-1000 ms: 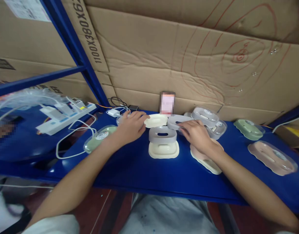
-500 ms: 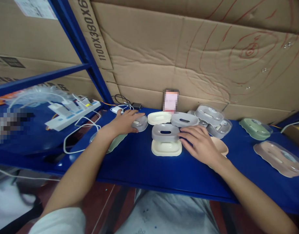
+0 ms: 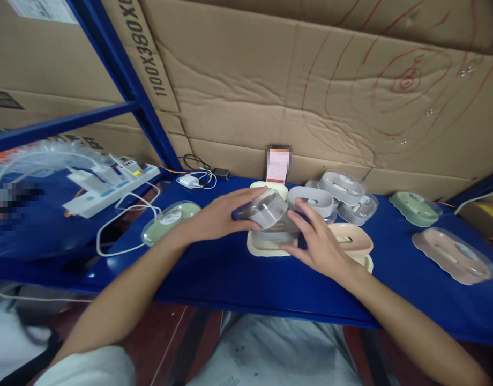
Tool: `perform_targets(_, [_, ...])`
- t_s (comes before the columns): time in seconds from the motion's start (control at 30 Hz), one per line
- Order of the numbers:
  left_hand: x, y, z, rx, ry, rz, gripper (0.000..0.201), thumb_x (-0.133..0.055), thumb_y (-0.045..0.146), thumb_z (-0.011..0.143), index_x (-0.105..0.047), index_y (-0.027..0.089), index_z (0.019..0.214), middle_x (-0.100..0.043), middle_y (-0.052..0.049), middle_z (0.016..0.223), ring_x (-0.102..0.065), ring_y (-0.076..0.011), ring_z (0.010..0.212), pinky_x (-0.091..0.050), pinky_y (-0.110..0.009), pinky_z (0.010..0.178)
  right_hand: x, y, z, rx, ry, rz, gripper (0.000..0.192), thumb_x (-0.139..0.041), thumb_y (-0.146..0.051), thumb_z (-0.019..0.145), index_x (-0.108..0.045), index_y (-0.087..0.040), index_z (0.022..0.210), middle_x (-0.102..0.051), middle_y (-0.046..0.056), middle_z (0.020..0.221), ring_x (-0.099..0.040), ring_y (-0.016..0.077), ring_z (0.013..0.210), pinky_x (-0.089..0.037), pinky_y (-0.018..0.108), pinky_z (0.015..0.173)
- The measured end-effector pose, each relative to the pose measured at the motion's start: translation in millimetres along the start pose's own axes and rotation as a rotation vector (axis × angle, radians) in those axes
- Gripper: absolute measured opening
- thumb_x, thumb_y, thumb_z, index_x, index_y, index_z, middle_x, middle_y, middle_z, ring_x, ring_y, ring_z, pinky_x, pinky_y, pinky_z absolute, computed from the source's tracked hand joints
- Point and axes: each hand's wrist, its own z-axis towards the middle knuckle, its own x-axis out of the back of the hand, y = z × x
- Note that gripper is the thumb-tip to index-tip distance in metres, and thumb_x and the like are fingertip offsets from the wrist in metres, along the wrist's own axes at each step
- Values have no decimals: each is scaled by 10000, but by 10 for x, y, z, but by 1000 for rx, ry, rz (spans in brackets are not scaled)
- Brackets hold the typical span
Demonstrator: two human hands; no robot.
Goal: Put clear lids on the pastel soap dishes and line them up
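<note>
Your left hand grips a clear gray lid, tilted, above the cream soap dish in the middle of the blue shelf. Your right hand is open, fingers touching the gray tray on that dish

Around the cream plastic soap dish at the middle of the blue counter: two green lidded soap dishes, one to its left, one far right; two pink ones to its right; one white power strip far left.
</note>
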Motion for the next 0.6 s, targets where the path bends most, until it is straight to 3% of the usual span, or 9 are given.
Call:
perform_targets(0.1, [-350, 185, 9, -60, 158, 61, 891, -679, 684, 983, -314, 363, 1729, -460, -123, 1718, -485, -343, 1561, -421, -529, 1288, -61, -115, -10, -121, 44, 122, 1134, -777, -569, 955, -19, -336, 1765, -151, 162, 1826, -256, 384, 1672, -418, 627, 1282])
perform_targets(0.23, [-618, 196, -1, -124, 185, 115, 808, -613, 649, 1024, -314, 383, 1726, -470, -161, 1691, -494, -361, 1538, -466, -572, 1231, -88, -147, 7, -246, 53, 154, 1007, -758, -538, 980, -137, -373, 1756, -352, 128, 1764, -360, 355, 1634, -409, 600, 1303])
perform_targets(0.43, [-480, 109, 22, -103, 151, 38, 608, -506, 525, 1125, -395, 346, 1695, -530, -131, 1651, -530, -294, 1526, -459, -505, 1261, -114, 37, -22, -214, -7, 148, 1028, -726, -515, 1006, -57, -340, 1767, -340, 151, 1772, -335, 361, 1646, -394, 603, 1311])
perform_targets(0.6, [-440, 137, 22, -38, 221, 43, 468, -445, 418, 1165, -542, 267, 1597, -666, -112, 1525, -638, -245, 1418, -518, -432, 1211, -140, 90, -47, -204, -16, 143, 958, -707, -531, 1015, -137, -335, 1760, -345, 162, 1763, -373, 361, 1628, -398, 599, 1303])
